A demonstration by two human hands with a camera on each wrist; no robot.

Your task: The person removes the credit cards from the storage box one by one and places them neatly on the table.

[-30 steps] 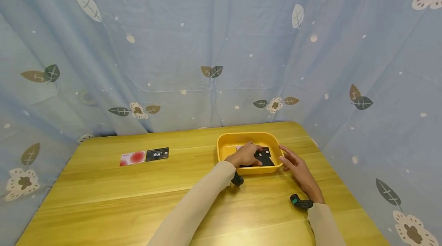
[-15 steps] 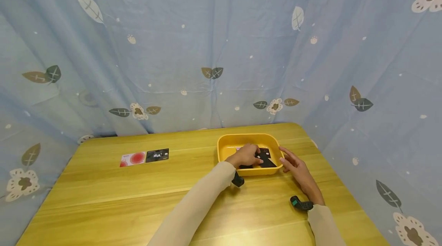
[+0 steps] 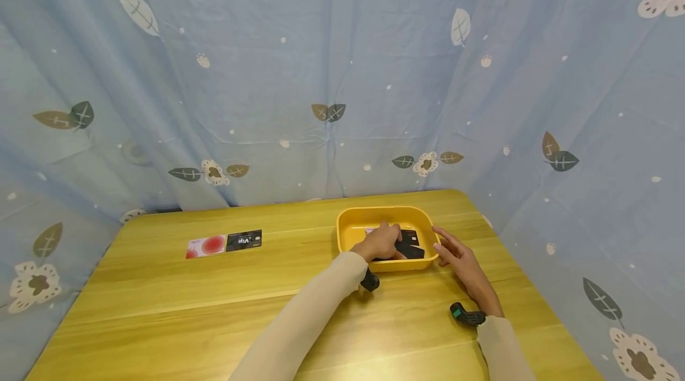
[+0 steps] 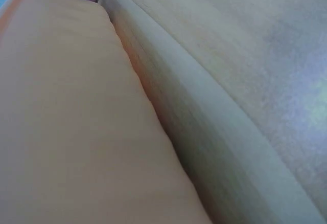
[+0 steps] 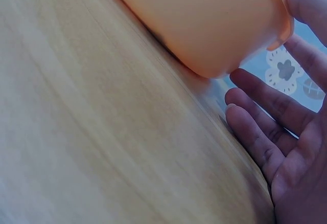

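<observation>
In the head view, a yellow plastic bin (image 3: 385, 265) stands near the table's back right, with several cards inside. My left hand (image 3: 379, 242) reaches over its near wall, fingers bent down among the black cards (image 3: 412, 251). Its fingertips are partly hidden, so a hold on a card cannot be made out. The left wrist view has only the bin's outer wall (image 4: 92, 101) and the tabletop. My right hand (image 3: 464, 262) rests against the bin's right end, fingers spread and loosely extended. In the right wrist view, fingers (image 5: 250, 127) lie beside the bin's rounded corner (image 5: 219, 29).
To the left on the wooden table (image 3: 176, 304) lie a pink-and-white card with red circles (image 3: 206, 246) and a black "Vip" card (image 3: 244, 241), side by side. A blue patterned curtain (image 3: 257, 72) hangs behind the table and along its sides.
Inside the bin, my left hand's fingers have drawn slightly left, and the black cards beside them have shifted and turned a little. The right hand has stayed in place.
</observation>
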